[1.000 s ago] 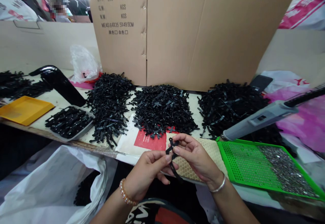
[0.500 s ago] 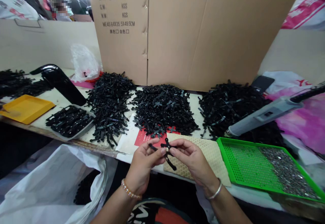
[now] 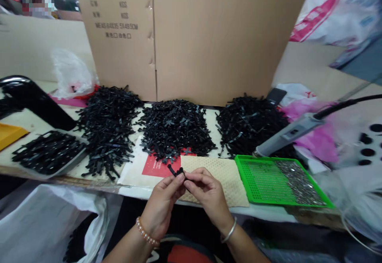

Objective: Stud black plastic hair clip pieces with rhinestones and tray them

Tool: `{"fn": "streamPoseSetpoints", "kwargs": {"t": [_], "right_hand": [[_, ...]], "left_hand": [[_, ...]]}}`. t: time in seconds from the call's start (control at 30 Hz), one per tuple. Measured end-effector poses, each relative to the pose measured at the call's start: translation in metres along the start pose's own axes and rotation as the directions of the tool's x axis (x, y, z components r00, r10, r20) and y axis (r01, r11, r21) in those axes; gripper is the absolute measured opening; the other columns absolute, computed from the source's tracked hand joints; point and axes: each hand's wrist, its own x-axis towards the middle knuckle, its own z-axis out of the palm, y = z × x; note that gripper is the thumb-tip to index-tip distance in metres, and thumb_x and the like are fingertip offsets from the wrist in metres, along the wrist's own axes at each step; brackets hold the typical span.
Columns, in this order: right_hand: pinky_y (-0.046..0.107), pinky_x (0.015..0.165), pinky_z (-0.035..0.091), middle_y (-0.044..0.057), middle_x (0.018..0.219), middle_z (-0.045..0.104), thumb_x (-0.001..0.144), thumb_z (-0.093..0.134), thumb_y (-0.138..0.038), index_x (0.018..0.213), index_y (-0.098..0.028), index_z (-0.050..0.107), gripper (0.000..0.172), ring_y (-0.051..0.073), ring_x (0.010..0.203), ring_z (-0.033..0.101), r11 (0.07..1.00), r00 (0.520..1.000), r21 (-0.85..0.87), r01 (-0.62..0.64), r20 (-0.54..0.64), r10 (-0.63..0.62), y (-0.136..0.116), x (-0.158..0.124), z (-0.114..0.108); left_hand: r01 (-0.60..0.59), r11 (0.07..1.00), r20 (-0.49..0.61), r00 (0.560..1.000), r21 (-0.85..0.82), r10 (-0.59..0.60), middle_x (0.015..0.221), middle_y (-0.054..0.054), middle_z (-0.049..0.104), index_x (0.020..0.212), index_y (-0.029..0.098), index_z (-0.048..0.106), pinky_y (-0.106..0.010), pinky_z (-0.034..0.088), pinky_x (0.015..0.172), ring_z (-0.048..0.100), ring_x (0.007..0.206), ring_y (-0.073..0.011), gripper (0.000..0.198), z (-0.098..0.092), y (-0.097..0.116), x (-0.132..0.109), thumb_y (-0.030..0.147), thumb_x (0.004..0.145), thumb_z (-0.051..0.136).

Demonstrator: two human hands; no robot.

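Both hands meet in front of the table edge, pinching small black flat strips [image 3: 172, 170] with rounded ends. My left hand [image 3: 163, 199] grips them between thumb and forefinger, one end sticking out up and left. From the other side, my right hand [image 3: 207, 193] presses its thumb and fingertips on the same pieces. The fingers cover most of them, so how they are joined cannot be made out. Just beyond the hands lie a beige textured mat [image 3: 217, 175] and a red printed sheet [image 3: 158, 165]. A heap of black cross-shaped pieces [image 3: 176, 123] sits behind these.
More black strips are heaped at left [image 3: 110, 123] and right [image 3: 247, 123]. A green tray [image 3: 262, 187] holds small metal parts, with a grey electric screwdriver [image 3: 286, 133] above it. A filled clear tray [image 3: 71, 161], black curved object [image 3: 38, 100] and tall cardboard [image 3: 215, 36] stand around.
The view has swung right, so things appear farther left. Between the fingers, the black strips went from spread crosswise to bunched together and mostly covered.
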Motion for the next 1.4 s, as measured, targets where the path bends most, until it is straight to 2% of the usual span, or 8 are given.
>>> {"fn": "streamPoseSetpoints", "kwargs": {"t": [0.17, 0.2, 0.3, 0.33, 0.5, 0.57, 0.93, 1.4], "right_hand": [[0.042, 0.099, 0.040, 0.007, 0.117, 0.050, 0.085, 0.065, -0.028, 0.114, -0.027, 0.062, 0.029, 0.024, 0.113, 0.048, 0.890, 0.958, -0.417, 0.185, -0.123, -0.257, -0.011, -0.012, -0.029], [0.044, 0.102, 0.037, 0.008, 0.122, 0.045, 0.084, 0.066, -0.027, 0.118, -0.028, 0.058, 0.035, 0.025, 0.118, 0.044, 0.860, 0.905, -0.463, 0.215, -0.238, -0.354, -0.015, -0.012, -0.041], [0.046, 0.105, 0.034, 0.006, 0.126, 0.040, 0.081, 0.067, -0.024, 0.126, -0.029, 0.046, 0.049, 0.022, 0.119, 0.042, 0.826, 0.585, -0.492, 0.276, -0.596, -0.550, -0.024, -0.003, -0.085], [0.045, 0.105, 0.034, 0.006, 0.128, 0.040, 0.079, 0.070, -0.023, 0.127, -0.029, 0.043, 0.055, 0.021, 0.118, 0.043, 0.830, 0.535, -0.480, 0.282, -0.639, -0.552, -0.026, 0.002, -0.099], [0.037, 0.084, 0.049, 0.007, 0.113, 0.058, 0.080, 0.068, -0.026, 0.131, -0.028, 0.031, 0.063, 0.020, 0.096, 0.058, 0.949, 0.840, -0.267, 0.169, -0.465, -0.281, -0.035, 0.030, -0.139], [0.034, 0.077, 0.051, 0.005, 0.104, 0.061, 0.082, 0.065, -0.026, 0.128, -0.027, 0.034, 0.056, 0.018, 0.088, 0.059, 0.952, 0.886, -0.266, 0.153, -0.389, -0.251, -0.042, 0.035, -0.144], [0.023, 0.046, 0.038, -0.008, 0.053, 0.042, 0.081, 0.065, -0.029, 0.101, -0.020, 0.058, 0.024, 0.009, 0.044, 0.040, 0.978, 0.829, 0.002, 0.210, -0.530, -0.177, -0.032, 0.043, -0.175], [0.021, 0.043, 0.036, -0.009, 0.048, 0.040, 0.077, 0.069, -0.032, 0.093, -0.018, 0.059, 0.024, 0.007, 0.040, 0.036, 0.964, 0.856, 0.113, 0.239, -0.493, -0.155, 0.008, 0.087, -0.185]], "left_hand": [[0.098, 0.989, 0.025, 0.994, 0.114, -0.102, 0.080, -0.004, 0.070, 0.079, 0.013, 0.070, -0.021, 0.052, 0.068, 0.063, 0.070, -0.0113, 0.029, 0.011, 0.000, 0.015, 0.033, 0.062, 0.083], [0.121, 0.983, 0.027, 0.992, 0.140, -0.126, 0.082, -0.005, 0.071, 0.080, 0.013, 0.069, -0.022, 0.052, 0.067, 0.063, 0.070, -0.0120, 0.029, 0.015, 0.000, 0.019, 0.032, 0.063, 0.082], [0.213, 0.957, 0.039, 0.974, 0.198, -0.225, 0.083, -0.007, 0.071, 0.081, 0.013, 0.066, -0.024, 0.054, 0.064, 0.065, 0.067, -0.0131, 0.023, 0.030, 0.000, 0.031, 0.028, 0.069, 0.079], [0.240, 0.947, 0.046, 0.966, 0.211, -0.255, 0.082, -0.007, 0.071, 0.079, 0.013, 0.065, -0.024, 0.055, 0.061, 0.064, 0.064, -0.0127, 0.020, 0.035, -0.002, 0.036, 0.026, 0.071, 0.077], [0.306, 0.912, 0.115, 0.931, 0.273, -0.347, 0.076, -0.007, 0.069, 0.073, 0.011, 0.062, -0.021, 0.054, 0.057, 0.063, 0.059, -0.0108, 0.013, 0.062, -0.015, 0.056, 0.019, 0.076, 0.071], [0.315, 0.898, 0.147, 0.917, 0.306, -0.372, 0.077, -0.007, 0.069, 0.074, 0.011, 0.062, -0.022, 0.055, 0.057, 0.063, 0.061, -0.0114, 0.013, 0.071, -0.021, 0.062, 0.020, 0.077, 0.071], [0.304, 0.848, 0.205, 0.883, 0.434, -0.422, 0.078, -0.011, 0.070, 0.071, 0.009, 0.065, -0.027, 0.056, 0.067, 0.065, 0.068, -0.0149, 0.030, 0.094, -0.040, 0.081, 0.026, 0.056, 0.085], [0.240, 0.815, 0.178, 0.907, 0.527, -0.382, 0.060, -0.001, 0.060, 0.059, 0.012, 0.057, -0.025, 0.053, 0.058, 0.057, 0.054, -0.0097, 0.040, 0.098, -0.057, 0.089, 0.033, 0.047, 0.088]]}}
